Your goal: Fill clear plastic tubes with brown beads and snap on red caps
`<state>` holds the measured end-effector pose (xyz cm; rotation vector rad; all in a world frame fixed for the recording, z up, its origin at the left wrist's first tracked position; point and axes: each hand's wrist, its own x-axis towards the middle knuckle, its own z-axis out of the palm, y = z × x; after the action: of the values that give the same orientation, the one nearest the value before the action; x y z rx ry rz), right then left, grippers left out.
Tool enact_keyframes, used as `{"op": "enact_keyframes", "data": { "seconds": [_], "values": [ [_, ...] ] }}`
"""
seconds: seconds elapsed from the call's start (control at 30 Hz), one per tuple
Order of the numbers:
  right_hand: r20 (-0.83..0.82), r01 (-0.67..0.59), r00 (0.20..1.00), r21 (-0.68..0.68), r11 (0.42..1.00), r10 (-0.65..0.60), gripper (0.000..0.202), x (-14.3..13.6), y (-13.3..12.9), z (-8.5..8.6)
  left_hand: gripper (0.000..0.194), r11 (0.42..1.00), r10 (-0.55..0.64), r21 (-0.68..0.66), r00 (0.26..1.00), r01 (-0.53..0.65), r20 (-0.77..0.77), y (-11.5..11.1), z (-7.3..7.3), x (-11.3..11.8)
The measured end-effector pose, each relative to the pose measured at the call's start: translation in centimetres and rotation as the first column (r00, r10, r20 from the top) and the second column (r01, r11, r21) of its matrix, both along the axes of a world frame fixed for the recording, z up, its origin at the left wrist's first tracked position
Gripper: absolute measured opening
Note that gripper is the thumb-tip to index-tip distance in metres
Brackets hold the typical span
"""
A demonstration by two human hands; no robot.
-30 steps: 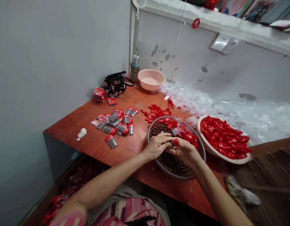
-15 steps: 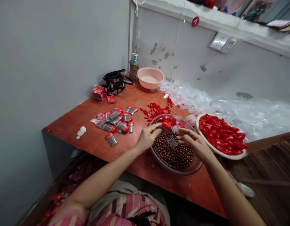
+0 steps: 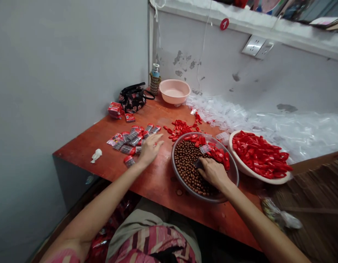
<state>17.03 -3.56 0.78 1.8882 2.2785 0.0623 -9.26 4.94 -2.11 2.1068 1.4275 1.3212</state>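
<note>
Over the red-brown table, my left hand (image 3: 150, 149) is open, its fingers apart, beside a group of filled packs with red caps (image 3: 127, 149). My right hand (image 3: 213, 171) reaches into a metal bowl (image 3: 176, 176) of brown beads (image 3: 189, 160), its fingers closed on a small clear case (image 3: 198, 164) that is partly hidden among the beads. Another clear case (image 3: 205, 148) lies by the red caps (image 3: 220, 154) at the bowl's far side. Loose red caps (image 3: 181, 128) are spread on the table behind the bowl.
A white basin (image 3: 267, 179) heaped with red caps stands right of the bowl. Clear plastic cases (image 3: 303, 135) are piled along the wall. Farther back are a pink basin (image 3: 174, 91), a bottle (image 3: 155, 78) and a black bag (image 3: 132, 100). White tissue (image 3: 96, 155) lies at the left edge.
My left hand has moved left from the bowl to the packs and no longer holds a red cap. My right hand has moved down into the beads and closed on a clear case.
</note>
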Motion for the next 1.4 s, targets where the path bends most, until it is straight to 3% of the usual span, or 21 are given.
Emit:
{"op": "enact_keyframes", "data": {
  "seconds": [0.17, 0.27, 0.5, 0.7, 0.9, 1.0, 1.07, 1.17, 1.23, 1.3, 1.4],
  "values": [
    [0.06, -0.031, 0.998, 0.005, 0.999, 0.031, 0.035, -0.2, 0.5, -0.4, 0.029, 0.939, -0.34, 0.011, 0.926, 0.343, 0.167, -3.4, 2.0, 6.8],
    [0.112, -0.045, 0.993, 0.04, 0.998, 0.04, 0.03, -0.4, 0.9, -0.5, 0.03, 0.908, -0.403, -0.024, 0.887, 0.418, 0.226, -4.2, 2.2, 8.9],
    [0.14, -0.149, 0.98, 0.069, 0.986, 0.138, 0.024, 1.0, 1.0, 0.8, 0.028, 0.931, -0.317, -0.099, 0.914, 0.351, 0.254, -4.0, 1.8, 8.5],
    [0.113, -0.178, 0.978, 0.004, 0.984, 0.176, 0.031, 1.8, 1.0, 0.5, 0.025, 0.935, -0.314, -0.091, 0.92, 0.342, 0.236, -4.2, 1.7, 8.6],
    [0.267, -0.23, 0.942, 0.073, 0.971, 0.203, 0.022, 1.4, 0.5, 1.1, 0.024, 0.953, -0.27, -0.064, 0.922, 0.298, 0.277, -4.1, 1.4, 8.8],
    [0.084, -0.269, 0.959, -0.027, 0.963, 0.271, 0.022, 0.4, 1.0, -0.1, 0.024, 0.961, -0.249, -0.045, 0.923, 0.274, 0.294, -4.0, 1.3, 8.9],
    [-0.116, -0.244, 0.965, -0.052, 0.968, 0.237, 0.02, -0.1, 1.5, -1.2, 0.025, 0.964, -0.241, -0.043, 0.926, 0.264, 0.29, -4.0, 1.2, 8.9],
    [-0.292, -0.161, 0.945, -0.032, 0.986, 0.145, 0.017, 0.1, 2.0, -2.0, 0.026, 0.962, -0.243, -0.054, 0.929, 0.268, 0.28, -3.9, 1.1, 8.8],
    [-0.502, -0.101, 0.862, -0.042, 0.994, 0.067, 0.016, 0.7, 1.9, -1.8, 0.027, 0.959, -0.251, -0.059, 0.928, 0.277, 0.276, -3.9, 1.1, 8.8],
    [-0.734, -0.034, 0.678, -0.082, 0.996, -0.037, 0.019, 1.4, 1.6, -1.3, 0.027, 0.956, -0.261, -0.061, 0.927, 0.287, 0.271, -4.0, 1.3, 8.8],
    [-0.887, 0.017, 0.44, -0.151, 0.988, -0.143, 0.023, 2.0, 0.9, -0.8, 0.032, 0.923, -0.319, -0.128, 0.907, 0.364, 0.276, -4.2, 1.8, 8.9]
  ]
}}
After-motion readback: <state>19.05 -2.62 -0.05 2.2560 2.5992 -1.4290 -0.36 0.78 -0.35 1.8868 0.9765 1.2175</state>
